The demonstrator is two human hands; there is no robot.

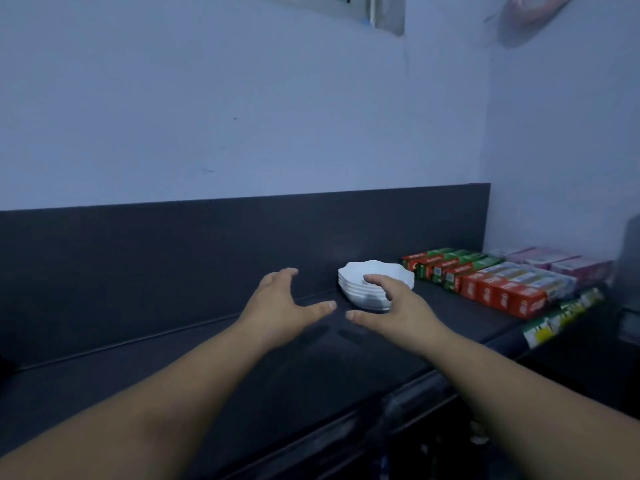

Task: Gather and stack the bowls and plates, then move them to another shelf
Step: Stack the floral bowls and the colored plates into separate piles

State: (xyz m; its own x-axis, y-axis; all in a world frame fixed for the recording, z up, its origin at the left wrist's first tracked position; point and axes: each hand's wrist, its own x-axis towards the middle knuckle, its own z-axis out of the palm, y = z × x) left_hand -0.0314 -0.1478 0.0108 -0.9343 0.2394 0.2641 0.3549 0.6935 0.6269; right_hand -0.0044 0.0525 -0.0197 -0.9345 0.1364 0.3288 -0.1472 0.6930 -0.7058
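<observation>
A stack of several white scalloped bowls (367, 278) stands on the dark shelf (173, 368) near its back panel. My right hand (394, 306) hovers just in front of the stack, fingers spread and relaxed, partly covering its front rim; whether it touches the bowls is unclear. My left hand (284, 303) is held out to the left of the stack, apart from it, with fingers spread and nothing in it. The thumbs of both hands point toward each other.
Rows of red and green cartons (485, 282) lie on the shelf to the right of the bowls, with pink boxes (561, 263) behind them. A dark back panel (207, 244) runs along the wall. The shelf's front edge (346, 420) drops off below.
</observation>
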